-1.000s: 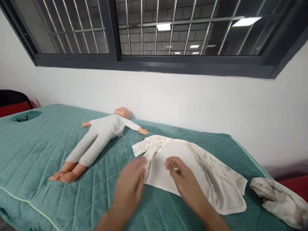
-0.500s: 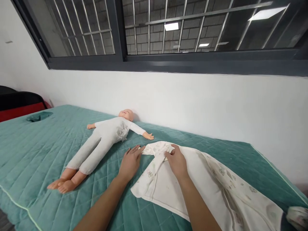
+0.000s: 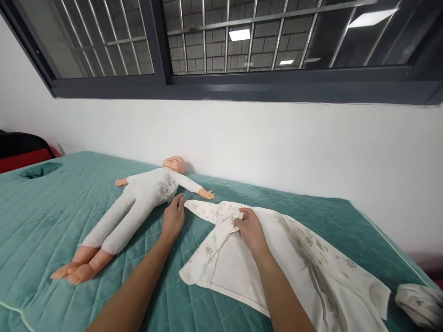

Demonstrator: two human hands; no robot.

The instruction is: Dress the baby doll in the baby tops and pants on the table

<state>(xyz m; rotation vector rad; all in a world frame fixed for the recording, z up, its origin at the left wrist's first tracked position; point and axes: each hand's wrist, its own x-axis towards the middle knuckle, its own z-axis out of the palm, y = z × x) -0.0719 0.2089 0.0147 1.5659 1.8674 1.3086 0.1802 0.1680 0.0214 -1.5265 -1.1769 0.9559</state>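
A cream baby shirt (image 3: 238,265) with small printed figures lies spread before me, one sleeve stretched to the left. At that sleeve's end, my left hand (image 3: 174,217) is closed with its fingertips at the cuff. My right hand (image 3: 252,229) pinches the shirt's fabric near the neck and shoulder. Just beyond my left hand, a baby doll (image 3: 147,189) lies on its back, arms spread, its head toward the wall. Its body is white cloth, frayed on one side of the waist. One doll hand rests close above the sleeve.
A green quilted cover (image 3: 138,288) spreads under everything, with a hole (image 3: 41,169) at the far left. A bundled pale cloth (image 3: 420,304) sits at the right. Behind are a white wall (image 3: 277,143) and a dark-framed window (image 3: 221,90). A black and red object (image 3: 24,150) stands at left.
My left hand has moved left and its fingers have closed at the cuff, and the sleeve now reaches further out. My right hand keeps its pinch. The view has shifted slightly right.
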